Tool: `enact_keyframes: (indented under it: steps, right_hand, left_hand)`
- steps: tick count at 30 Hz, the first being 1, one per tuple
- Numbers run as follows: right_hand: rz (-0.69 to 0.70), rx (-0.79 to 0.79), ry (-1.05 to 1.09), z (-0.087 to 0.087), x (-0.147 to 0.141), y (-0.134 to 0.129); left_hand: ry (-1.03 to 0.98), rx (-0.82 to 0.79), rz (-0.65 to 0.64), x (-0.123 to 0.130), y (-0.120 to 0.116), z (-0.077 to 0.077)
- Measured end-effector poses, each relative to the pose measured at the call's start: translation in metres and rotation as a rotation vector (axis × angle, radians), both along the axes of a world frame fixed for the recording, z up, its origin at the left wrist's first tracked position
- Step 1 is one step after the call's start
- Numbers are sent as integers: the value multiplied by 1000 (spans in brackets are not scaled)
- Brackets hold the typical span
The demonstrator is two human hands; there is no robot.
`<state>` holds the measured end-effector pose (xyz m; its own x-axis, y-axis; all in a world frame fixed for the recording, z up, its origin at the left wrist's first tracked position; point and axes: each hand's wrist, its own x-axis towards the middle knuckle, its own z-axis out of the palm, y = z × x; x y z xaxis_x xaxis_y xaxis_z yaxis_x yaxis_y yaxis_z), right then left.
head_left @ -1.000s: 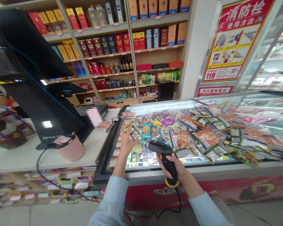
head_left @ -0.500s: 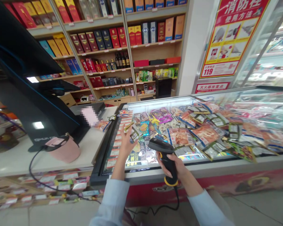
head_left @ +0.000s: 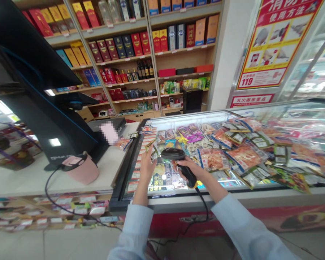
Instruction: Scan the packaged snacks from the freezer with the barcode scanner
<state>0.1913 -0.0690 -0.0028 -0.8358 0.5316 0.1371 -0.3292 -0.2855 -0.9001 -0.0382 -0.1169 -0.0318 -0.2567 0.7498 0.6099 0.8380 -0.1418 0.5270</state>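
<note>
Held in my right hand [head_left: 188, 169] is a black barcode scanner [head_left: 173, 154] with yellow trim, tilted so its head points left. My left hand [head_left: 147, 162] grips a small green-and-white snack packet [head_left: 154, 153] between thumb and fingers, just left of the scanner's head. Both hands are over the glass top of the freezer [head_left: 135, 196]. Right of the scanner, packs of orange-pink food [head_left: 212, 159] and several green-and-white packets [head_left: 282, 154] lie in a loose pile on the glass.
On the left counter [head_left: 13, 184] stand a black checkout terminal [head_left: 67, 126] and a pink holder [head_left: 82, 169]. One packaged item [head_left: 122, 143] lies by the counter's right edge. A black cable [head_left: 56, 204] hangs in front. Shelves of boxes [head_left: 119, 47] stand behind the freezer.
The scanner has tilted from fairly upright to more level, and its head is closer to the packet in my left hand. The whole view has shifted slightly.
</note>
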Motion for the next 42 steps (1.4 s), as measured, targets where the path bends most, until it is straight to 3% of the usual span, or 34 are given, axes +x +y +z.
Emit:
enact_keyframes:
  steps: [5,13,21,25,29,36,42]
  right_hand:
    - [125,-19,16,-11,-3,1]
    - [121,-12,31,-5,1,-1]
    - [90,-2,-25,-11,1,0]
    - [95,4,-16,-11,2,-1]
    - [117,3,-2,-9,2,-1]
    - [143,-4,33,-7,5,-3]
    - [168,-6,62,-7,5,-4]
  left_hand:
    - [-44,37,60,3,-1,0]
    - [-93,37,75,5,-3,-2]
    - [-66,85,87,3,-7,3]
    - [-208,172,40,4,-8,6]
    - [-433,204,83,5,-9,8]
    - [-801,220,56,4,-5,2]
    - [-785,303,90,5,-5,4]
